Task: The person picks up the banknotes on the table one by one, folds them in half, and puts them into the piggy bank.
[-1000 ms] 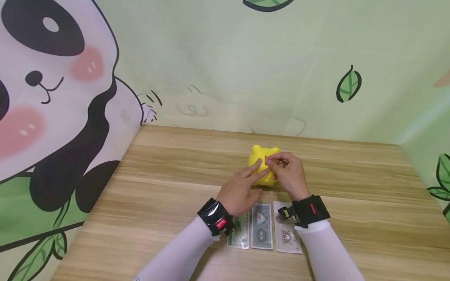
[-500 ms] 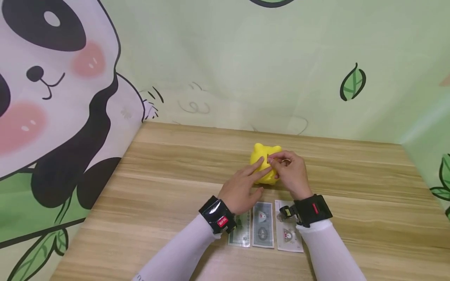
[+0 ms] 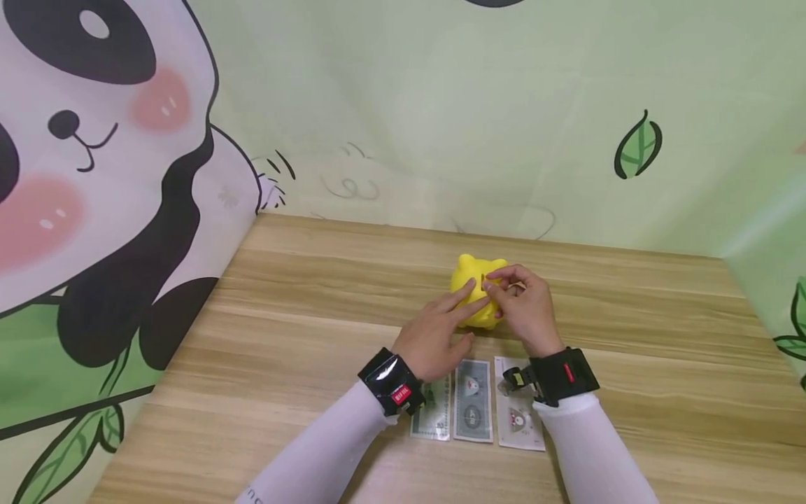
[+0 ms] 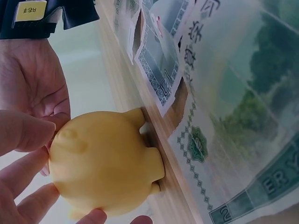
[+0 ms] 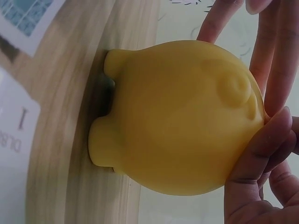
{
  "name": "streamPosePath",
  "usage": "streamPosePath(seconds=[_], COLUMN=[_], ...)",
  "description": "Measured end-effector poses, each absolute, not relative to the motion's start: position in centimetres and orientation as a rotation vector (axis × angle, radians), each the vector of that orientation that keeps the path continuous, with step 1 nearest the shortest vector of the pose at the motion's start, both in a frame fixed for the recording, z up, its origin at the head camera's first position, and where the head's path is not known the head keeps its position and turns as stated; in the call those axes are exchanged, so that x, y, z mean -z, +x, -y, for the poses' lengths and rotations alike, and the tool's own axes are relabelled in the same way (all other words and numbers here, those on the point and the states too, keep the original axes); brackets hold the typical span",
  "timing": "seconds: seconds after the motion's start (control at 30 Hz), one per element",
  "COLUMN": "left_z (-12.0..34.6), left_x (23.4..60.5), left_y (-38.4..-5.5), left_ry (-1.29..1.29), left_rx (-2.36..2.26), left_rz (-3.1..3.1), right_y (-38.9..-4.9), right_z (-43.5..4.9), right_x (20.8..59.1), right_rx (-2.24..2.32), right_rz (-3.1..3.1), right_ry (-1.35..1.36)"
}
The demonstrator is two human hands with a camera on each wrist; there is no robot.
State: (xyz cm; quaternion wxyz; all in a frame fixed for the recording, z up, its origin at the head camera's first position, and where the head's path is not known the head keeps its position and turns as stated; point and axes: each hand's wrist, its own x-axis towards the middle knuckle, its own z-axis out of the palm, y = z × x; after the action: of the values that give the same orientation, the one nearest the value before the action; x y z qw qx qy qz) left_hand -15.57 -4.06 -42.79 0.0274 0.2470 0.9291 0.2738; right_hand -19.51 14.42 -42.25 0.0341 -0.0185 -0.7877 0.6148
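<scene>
A yellow piggy bank (image 3: 469,269) with rounded ears stands on the table, its top slot (image 3: 483,281) facing up. My left hand (image 3: 431,339) rests on its near left side with spread fingers, straight in the head view. My right hand (image 3: 527,308) is at the slot, thumb and index fingertips drawn together and the others curled. Whatever may be between those fingertips is hidden. In the right wrist view the right thumb (image 5: 268,140) touches the top of the bank. Three banknotes lie in a row nearer me: a green one (image 3: 434,420) partly under my left wrist, a blue-grey one (image 3: 472,402) and a pale one (image 3: 520,423).
The wooden table (image 3: 302,294) ends at a pale green backdrop (image 3: 409,105) with printed leaves. A large panda print (image 3: 113,140) covers the left wall. Both wrists wear black bands, the right band (image 3: 564,376) partly above the pale note.
The head view has tilted slightly, shifting everything a little up and right. Both hands keep nearly the same pose at the piggy bank. The banknotes stay in place.
</scene>
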Motion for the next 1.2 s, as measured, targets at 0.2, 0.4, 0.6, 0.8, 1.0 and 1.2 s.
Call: streamPosePath(seconds=[0.2, 0.4, 0.6, 0.8, 1.0, 1.2], left_z=[3.9, 3.8, 3.8, 3.9, 4.3, 4.2], left_x=[42.7, 42.7, 42.8, 42.6, 42.1, 40.9], left_y=[-15.6, -15.6, -15.6, -15.7, -15.8, -15.0], left_ry=[0.777, 0.792, 0.814, 0.78, 0.694, 0.674], left_rx=[-0.84, -0.843, -0.853, -0.913, -1.059, -1.251], left_rz=[-2.873, -2.866, -2.873, -2.813, -2.762, -2.765], right_y=[-19.4, -19.1, -18.5, -17.2, -15.6, -14.1], right_z=[-14.7, -14.7, -15.3, -16.4, -17.3, -18.6], right_x=[42.1, 41.9, 42.0, 41.8, 40.8, 39.9], right_rx=[-1.893, -1.886, -1.93, -2.004, -2.084, -2.104], right_rz=[2.43, 2.435, 2.44, 2.505, 2.55, 2.572], right_ry=[-0.074, -0.087, -0.067, -0.063, -0.076, -0.076])
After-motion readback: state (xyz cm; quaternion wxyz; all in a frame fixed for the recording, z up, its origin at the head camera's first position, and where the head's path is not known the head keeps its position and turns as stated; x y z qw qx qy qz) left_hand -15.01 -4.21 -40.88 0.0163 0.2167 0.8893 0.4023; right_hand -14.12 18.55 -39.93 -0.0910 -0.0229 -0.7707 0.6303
